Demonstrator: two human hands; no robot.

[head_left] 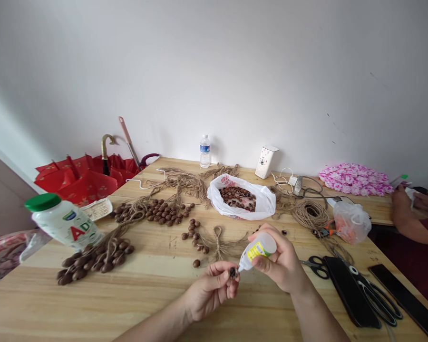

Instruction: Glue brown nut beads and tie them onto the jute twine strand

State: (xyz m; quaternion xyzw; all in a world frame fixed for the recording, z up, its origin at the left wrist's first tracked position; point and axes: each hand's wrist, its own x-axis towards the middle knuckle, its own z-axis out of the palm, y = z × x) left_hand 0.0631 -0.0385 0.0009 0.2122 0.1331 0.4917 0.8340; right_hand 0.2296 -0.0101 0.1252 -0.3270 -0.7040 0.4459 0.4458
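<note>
My left hand [207,290] pinches a small brown nutshell [232,273], its dark hollow facing up. In my right hand [284,265] is a white glue bottle [257,250] with a yellow label, tilted so that its nozzle touches or nearly touches the shell. Whether glue is coming out is too small to tell. Just beyond my hands lies a looped twine bundle [218,243] with spread strands, some ending at brown shells [192,228]. A white plastic bag [267,205] farther back holds many loose shells [237,197].
At left stand a green-lidded jar [66,223] and finished-looking shell clusters [92,259]. A twine coil [310,214], scissors [374,294] and phones [406,294] lie at right. A water bottle [205,152] stands at the back. Another person's arm [410,216] is at far right.
</note>
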